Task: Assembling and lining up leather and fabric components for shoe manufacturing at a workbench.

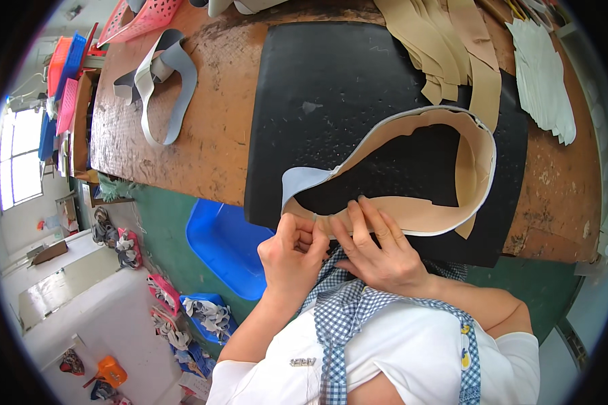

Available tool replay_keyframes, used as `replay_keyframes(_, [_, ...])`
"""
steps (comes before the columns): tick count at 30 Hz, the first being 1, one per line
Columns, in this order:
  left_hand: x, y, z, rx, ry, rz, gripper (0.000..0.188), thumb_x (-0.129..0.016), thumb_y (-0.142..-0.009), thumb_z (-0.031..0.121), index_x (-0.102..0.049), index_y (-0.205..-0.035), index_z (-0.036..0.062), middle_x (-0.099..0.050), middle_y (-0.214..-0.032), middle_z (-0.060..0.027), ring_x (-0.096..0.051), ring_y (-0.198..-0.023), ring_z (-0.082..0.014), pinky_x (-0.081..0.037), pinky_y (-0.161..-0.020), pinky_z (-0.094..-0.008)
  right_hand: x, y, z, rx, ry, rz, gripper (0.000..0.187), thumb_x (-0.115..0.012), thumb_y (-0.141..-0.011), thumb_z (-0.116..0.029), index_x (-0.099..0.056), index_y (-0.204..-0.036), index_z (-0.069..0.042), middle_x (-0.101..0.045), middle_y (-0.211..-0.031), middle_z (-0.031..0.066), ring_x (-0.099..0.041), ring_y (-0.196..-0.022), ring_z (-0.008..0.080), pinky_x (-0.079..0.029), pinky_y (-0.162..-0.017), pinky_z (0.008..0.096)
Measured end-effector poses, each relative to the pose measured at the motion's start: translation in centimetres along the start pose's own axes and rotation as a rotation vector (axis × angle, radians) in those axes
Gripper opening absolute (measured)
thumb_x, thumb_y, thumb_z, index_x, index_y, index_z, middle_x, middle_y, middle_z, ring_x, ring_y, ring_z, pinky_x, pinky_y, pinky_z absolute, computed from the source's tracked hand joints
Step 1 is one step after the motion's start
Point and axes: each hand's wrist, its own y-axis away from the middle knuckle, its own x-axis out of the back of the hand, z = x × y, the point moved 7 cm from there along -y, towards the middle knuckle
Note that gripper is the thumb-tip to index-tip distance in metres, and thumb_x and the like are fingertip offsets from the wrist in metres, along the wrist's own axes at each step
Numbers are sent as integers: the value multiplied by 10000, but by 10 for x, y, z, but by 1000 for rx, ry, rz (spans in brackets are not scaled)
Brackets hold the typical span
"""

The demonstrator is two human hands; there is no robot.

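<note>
A pale shoe upper (488, 182), joined into a loop with a tan lining inside, stands on the black mat (317, 88). At its near left end, my left hand (294, 253) is closed, pinching the edge between thumb and fingertips. Just to the right, my right hand (382, 253) reaches over the near wall. Its fingers are long and slightly spread against the tan lining (402, 210), while the thumb stays on the outer side, with the wall between them. The far left part of the loop turns outward and shows a light blue face.
Tan strips (439, 54) are piled at the mat's far right, and one long strip runs toward the loop. Beyond lies a white stack of pieces (542, 81). Grey-and-white bands (175, 81) rest on the wooden table (216, 135) at left. A blue tub (226, 250) sits below the table edge.
</note>
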Motion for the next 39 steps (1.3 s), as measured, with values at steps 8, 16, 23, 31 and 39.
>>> replay_keyframes(8, [13,7,-14,73,66,54,223,-741,-867,28,-536,-783,6,-672,-629,-73,-670,-540,-99,-527,-487,-220,-3,-5,-9,17,85,24,644,-548,-896,-521,-557,-1422,-150,-609,-1259,211,-620,-1194,386,-526,-983,440])
replay_keyframes(16, [24,18,75,-989,-627,-88,330,-716,-735,26,-688,-1064,28,-675,-1138,-81,-593,-1213,-262,-435,-1065,-450,-5,-6,-14,7,177,-2,691,-623,-814,-484,-561,-1416,-150,-586,-1256,249,-574,-1237,446,-509,-988,482])
replay_keyframes(23, [23,21,44,-1258,-1092,-146,278,-703,-769,59,-712,-1047,74,-687,-1014,-30,-625,-1160,-211,-322,-1157,-434,20,-2,15,-62,-107,-23,666,-675,-736,-498,-655,-1279,-114,-567,-1308,231,-473,-1347,405,-362,-1084,589])
replay_keyframes(31, [2,21,53,-1302,-744,-143,297,-703,-701,17,-719,-996,-2,-666,-984,-79,-654,-915,-213,-548,-924,-377,55,8,72,-243,116,66,402,-785,-685,-176,-707,-1038,-2,-583,-1293,200,-462,-1355,388,-368,-1096,548])
replay_keyframes(39, [-48,20,77,-1404,-575,46,336,-670,-700,34,-705,-1022,-55,-653,-1016,-130,-640,-907,-217,-544,-825,-335,54,15,50,-97,-129,281,334,-697,-657,-38,-701,-978,54,-651,-1037,152,-636,-1003,300,-561,-810,380])
